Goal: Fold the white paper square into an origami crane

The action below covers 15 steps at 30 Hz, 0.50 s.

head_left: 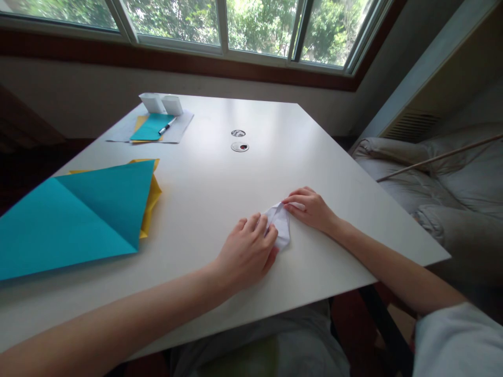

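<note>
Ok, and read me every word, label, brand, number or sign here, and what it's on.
None is readable.
Far disc, near disc: patterned, too small to tell.
Pen: too small to tell.
White paper: no writing on the visible part.

Windows point(223, 26) show sunlit greenery point(173, 23); before them, a white table point(200, 193).

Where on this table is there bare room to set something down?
The widest bare patch of table lies between the large blue sheet with its yellow paper and the white paper under the left hand. Another lies beyond the right hand. The far left corner is crowded: white boxes, sheets, pen.
</note>
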{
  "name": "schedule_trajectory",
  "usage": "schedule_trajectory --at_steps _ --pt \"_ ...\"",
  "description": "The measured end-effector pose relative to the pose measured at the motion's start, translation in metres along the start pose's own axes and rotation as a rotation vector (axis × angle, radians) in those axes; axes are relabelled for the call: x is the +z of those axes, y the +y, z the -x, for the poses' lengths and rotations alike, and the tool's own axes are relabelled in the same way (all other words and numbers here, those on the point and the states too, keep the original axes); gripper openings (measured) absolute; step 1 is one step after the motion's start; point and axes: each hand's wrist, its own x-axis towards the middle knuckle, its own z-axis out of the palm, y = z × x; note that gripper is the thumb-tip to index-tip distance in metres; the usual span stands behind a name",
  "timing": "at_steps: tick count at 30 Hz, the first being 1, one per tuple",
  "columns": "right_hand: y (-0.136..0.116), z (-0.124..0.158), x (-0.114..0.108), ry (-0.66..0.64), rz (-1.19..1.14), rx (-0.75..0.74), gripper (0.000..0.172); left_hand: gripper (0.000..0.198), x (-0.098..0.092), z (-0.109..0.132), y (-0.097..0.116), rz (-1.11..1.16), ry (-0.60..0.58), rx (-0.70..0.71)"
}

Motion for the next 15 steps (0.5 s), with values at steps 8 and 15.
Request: schedule_trajectory --at_steps 8,15 --pt "-0.005 -0.006 0.003 0.02 0.126 -0.108 0.015 0.035 0.012 -0.001 0.002 0.091 -0.009 0.042" --pt "-0.009 -0.004 0.001 -0.063 0.276 -0.253 0.018 0.036 0.012 0.0 0.004 0.065 -0.01 0.035"
